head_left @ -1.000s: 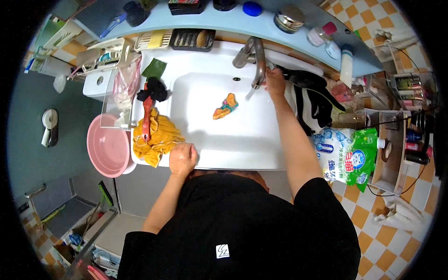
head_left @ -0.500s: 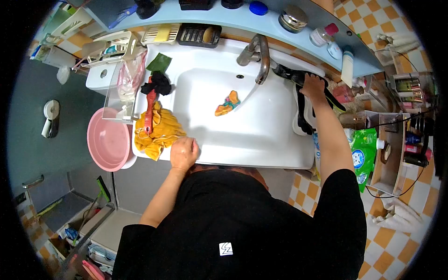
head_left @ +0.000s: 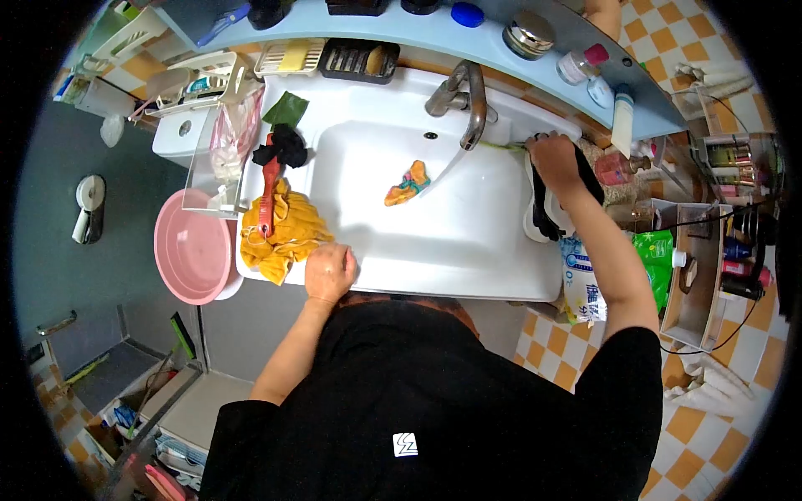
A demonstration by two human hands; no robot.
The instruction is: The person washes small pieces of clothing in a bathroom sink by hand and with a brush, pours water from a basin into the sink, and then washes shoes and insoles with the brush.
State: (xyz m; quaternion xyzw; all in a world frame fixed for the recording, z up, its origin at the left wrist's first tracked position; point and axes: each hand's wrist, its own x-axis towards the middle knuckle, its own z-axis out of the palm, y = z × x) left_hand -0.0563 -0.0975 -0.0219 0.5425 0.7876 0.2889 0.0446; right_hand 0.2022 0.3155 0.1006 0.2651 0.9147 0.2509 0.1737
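My right hand is closed on a bunched black cloth item at the sink's right rim; its exact kind is unclear. One black strip hangs over a white rounded thing there. My left hand rests as a fist on the front rim of the white sink, beside a crumpled yellow cloth. A red-handled tool lies on that cloth, its top end covered by a black cloth bundle. In the basin sits a small multicoloured sock-like cloth, with water falling near it from the metal faucet.
A pink basin stands left of the sink. Behind are soap dishes and a pale blue shelf with jars and bottles. A green detergent bag and an open drawer unit stand at the right.
My right hand has closed and gathered up the black cloth, which was spread further along the right rim. More of the white-and-blue package beside the sink shows. My left hand stays put.
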